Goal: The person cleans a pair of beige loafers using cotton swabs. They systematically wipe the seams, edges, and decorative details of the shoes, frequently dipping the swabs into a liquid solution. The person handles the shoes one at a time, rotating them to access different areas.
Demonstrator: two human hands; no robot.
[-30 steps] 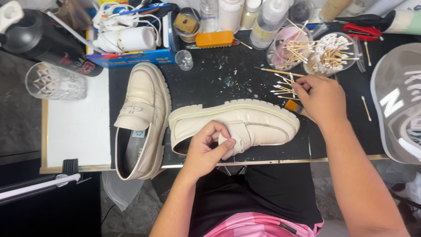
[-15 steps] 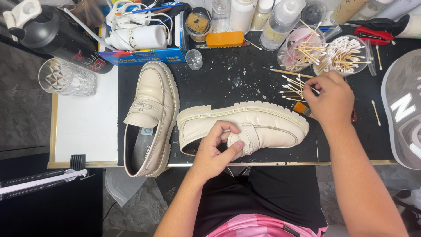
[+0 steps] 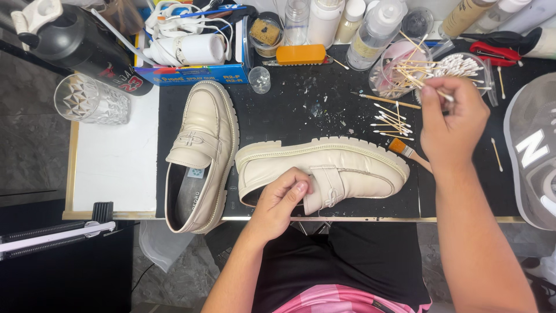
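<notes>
Fingers of the left hand (image 3: 282, 200) curl over the collar of a cream loafer (image 3: 324, 171), thumb pressed against the strap, pinning the shoe on its side near the front edge of the black mat (image 3: 289, 110). Its leather looks even in colour from this angle, and no swab or brush touches it, so whatever work the shoe is getting seems paused between strokes; how much of the surface is treated cannot be told. A second cream loafer (image 3: 200, 153) stands upright just beside the heel of the first, untouched.

Farther back, the right hand (image 3: 452, 119) is raised above the mat, forearm reaching in from the lower right, fingertips pinched narrowly on a cotton swab (image 3: 438, 93). Loose swabs (image 3: 391, 123) and a small brush (image 3: 405, 149) lie below it. Beyond stand two clear tubs of swabs (image 3: 457, 66), and bottles (image 3: 376, 29) line the far edge.
</notes>
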